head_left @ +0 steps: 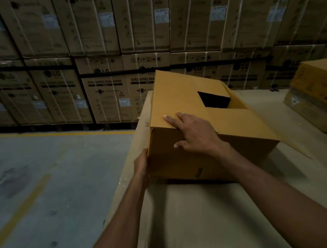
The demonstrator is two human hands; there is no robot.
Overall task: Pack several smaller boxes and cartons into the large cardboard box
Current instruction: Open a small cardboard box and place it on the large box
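Box: the large cardboard box (185, 95) sits just right of centre, running from the middle towards 2 o'clock, on a pale surface (204, 217).
Box look: yellow-brown and rectangular, seen corner-on. Its top flaps are folded in, but a dark square gap (214, 100) stays open between them towards 1 o'clock. The flap at 3 o'clock hangs outward and down.
Box material: plain corrugated board with sharp folded edges and a matt skin. There is small dark print low on the near wall, too blurred to read.
Surface: flat, beige and smooth, with a shiny plastic film wrinkling at its near edge around 6 o'clock.
Right hand: the right hand (196, 135) lies on the near top edge of the box. Its fingers (171, 120) are straight and flat on the top flap, pointing to 10 o'clock. The thumb (179, 145) is spread down against the near wall. It grips nothing.
Left hand: the left hand (141, 164) is against the box's left vertical corner, at 8 o'clock from the right hand. Its fingers pass behind the board, so I cannot tell whether they are curled or straight.
Other box: a second yellow-brown carton (316, 86) sits at 3 o'clock, well apart.
Background: strapped washing machine cartons (106, 95) are stacked across 12 o'clock.
Floor: grey concrete (37, 181) at 8 o'clock, with a yellow line (72, 133).
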